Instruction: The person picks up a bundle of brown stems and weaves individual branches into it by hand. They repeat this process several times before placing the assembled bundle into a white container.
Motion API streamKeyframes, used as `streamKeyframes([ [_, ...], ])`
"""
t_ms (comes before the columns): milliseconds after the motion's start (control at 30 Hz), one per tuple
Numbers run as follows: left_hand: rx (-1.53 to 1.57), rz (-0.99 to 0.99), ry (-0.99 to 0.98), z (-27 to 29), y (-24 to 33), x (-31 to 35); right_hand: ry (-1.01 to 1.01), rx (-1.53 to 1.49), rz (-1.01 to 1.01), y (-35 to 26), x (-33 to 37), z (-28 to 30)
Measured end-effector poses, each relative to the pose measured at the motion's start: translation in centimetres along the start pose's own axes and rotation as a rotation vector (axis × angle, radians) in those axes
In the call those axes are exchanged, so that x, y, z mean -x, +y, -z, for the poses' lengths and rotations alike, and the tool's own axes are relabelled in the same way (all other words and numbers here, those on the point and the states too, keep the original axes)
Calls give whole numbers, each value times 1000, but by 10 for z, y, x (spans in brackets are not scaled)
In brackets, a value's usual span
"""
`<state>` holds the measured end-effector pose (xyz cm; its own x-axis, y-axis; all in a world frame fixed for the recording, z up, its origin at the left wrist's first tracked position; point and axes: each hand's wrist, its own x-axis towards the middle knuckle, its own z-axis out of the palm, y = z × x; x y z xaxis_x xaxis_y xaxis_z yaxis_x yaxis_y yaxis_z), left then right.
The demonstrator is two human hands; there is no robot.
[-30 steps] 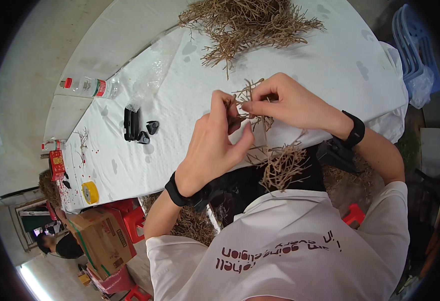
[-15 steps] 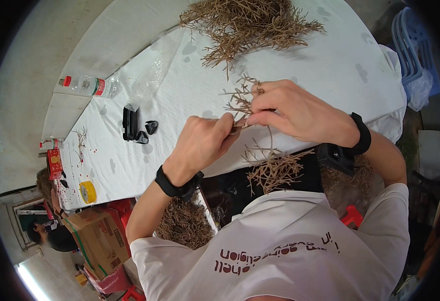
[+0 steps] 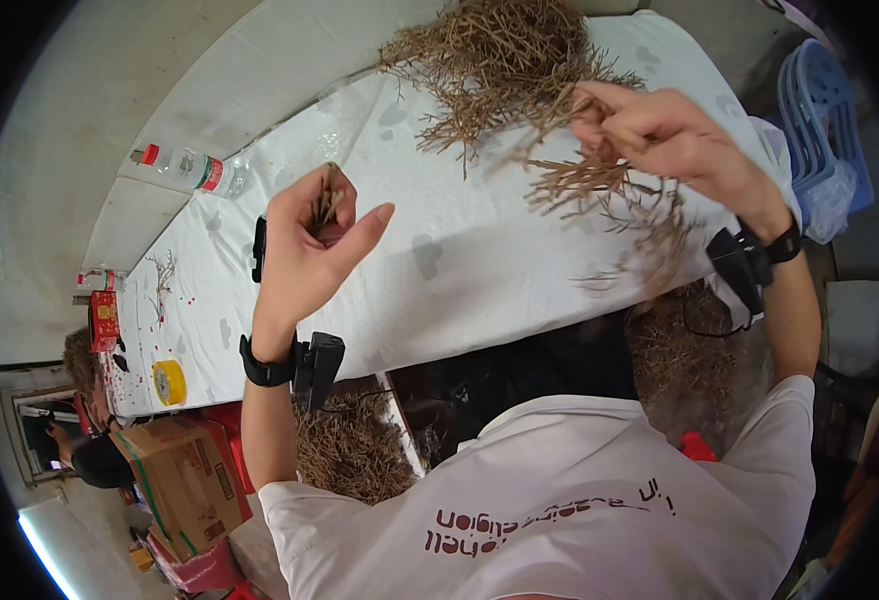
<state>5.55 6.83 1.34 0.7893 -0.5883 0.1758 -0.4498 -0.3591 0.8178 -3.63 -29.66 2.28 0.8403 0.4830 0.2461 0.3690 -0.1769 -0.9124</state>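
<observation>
My left hand (image 3: 309,240) is raised over the left part of the white-covered table, fingers curled round a few short pieces of dry brown twig (image 3: 328,193), thumb held away. Over the right part, my right hand (image 3: 674,140) grips a branching bunch of dry twigs (image 3: 581,182), which hangs below the fingers and is partly blurred. Just beyond it, at the table's far side, lies a big tangled pile of the same brown twigs (image 3: 509,60). Black straps with small boxes circle both wrists.
A clear plastic bottle (image 3: 194,170) lies at the far left edge. Yellow tape (image 3: 169,382) and a red packet (image 3: 104,318) sit at the left end. More twigs (image 3: 354,445) are below the near edge, beside a cardboard box (image 3: 184,485). Blue stools (image 3: 819,120) are stacked at right.
My hands were together over the near middle with twigs between them. Now they are apart, left hand further left, right hand up and right near the pile. The twigs from my lap are gone from there.
</observation>
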Motion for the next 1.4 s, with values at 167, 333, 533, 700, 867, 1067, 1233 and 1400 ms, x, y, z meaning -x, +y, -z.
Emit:
streamKeyframes([
  [167, 383, 25, 0, -7, 15, -25, -224, 22, 22, -46, -23, 33],
  [333, 465, 74, -3, -58, 11, -42, -326, 129, -149, -19, -37, 3],
  [533, 300, 4, -117, -102, -7, -38, -229, 113, -150, 14, -20, -32],
  [700, 175, -122, 82, -102, -17, -40, -160, -19, -155, 34, -8, -35],
  [867, 278, -91, -30, -104, -13, -42, -59, -24, -105, 45, -3, -32],
  [1067, 247, -93, -50, -123, -10, -43, 69, -108, -97, 52, -1, -43],
  [1233, 334, -74, -3, -115, -15, -42, 150, 155, -185, 48, 8, -35],
  [1400, 437, -75, -19, -94, -13, -29, 85, 49, -279, 46, 9, -23],
])
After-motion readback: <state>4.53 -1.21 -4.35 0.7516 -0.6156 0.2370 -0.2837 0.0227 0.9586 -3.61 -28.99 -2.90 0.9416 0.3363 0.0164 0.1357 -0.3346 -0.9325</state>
